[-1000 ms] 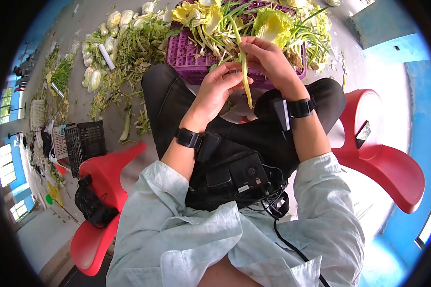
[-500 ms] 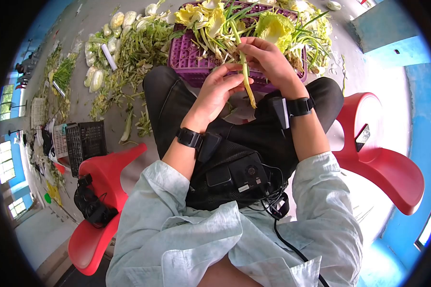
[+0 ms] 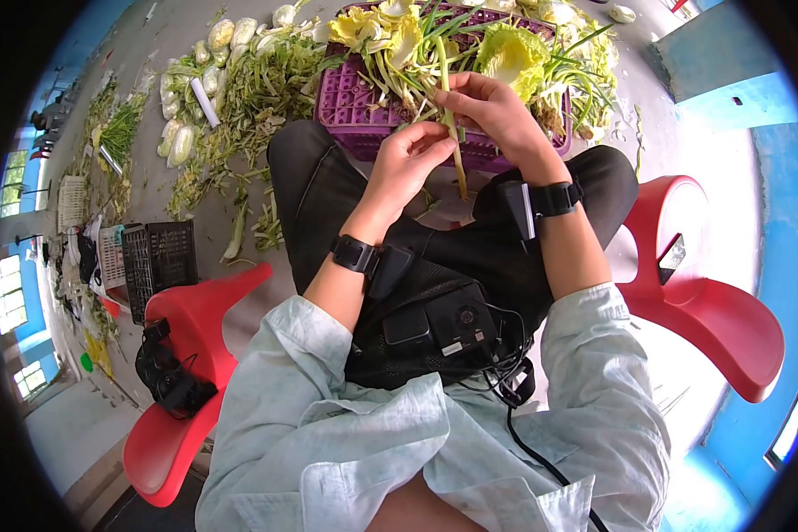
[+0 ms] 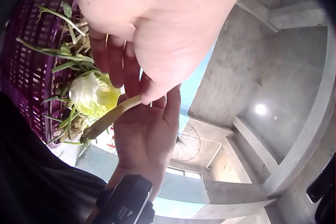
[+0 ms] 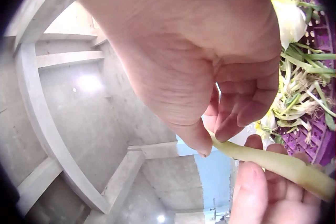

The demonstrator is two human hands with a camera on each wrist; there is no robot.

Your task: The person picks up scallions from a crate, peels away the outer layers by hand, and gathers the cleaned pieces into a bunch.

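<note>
A long pale green onion (image 3: 458,170) runs between both hands in the head view, its yellowed end pointing down toward the lap. My right hand (image 3: 498,115) pinches it higher up, thumb against the fingers, as the right wrist view also shows on the pale stalk (image 5: 252,157). Lower down, my left hand (image 3: 408,164) pinches the same stalk between thumb and fingers. From the left wrist, the thumb tip presses on the stalk (image 4: 113,116). Just beyond the hands stands an upturned purple crate (image 3: 350,102), bearing more green onions with roots and yellow cabbage leaves (image 3: 512,58).
Leafy trimmings (image 3: 270,84) and whole cabbages (image 3: 182,144) lie on the floor to the left. Red plastic seats stand at the left (image 3: 199,328) and right (image 3: 674,239), the right one with a phone (image 3: 672,257). A black basket (image 3: 160,262) is farther left.
My left thumb has come down onto the stalk, where the fingers were looser around it before. The stalk's yellowed end has shifted slightly. My right hand keeps its pinch.
</note>
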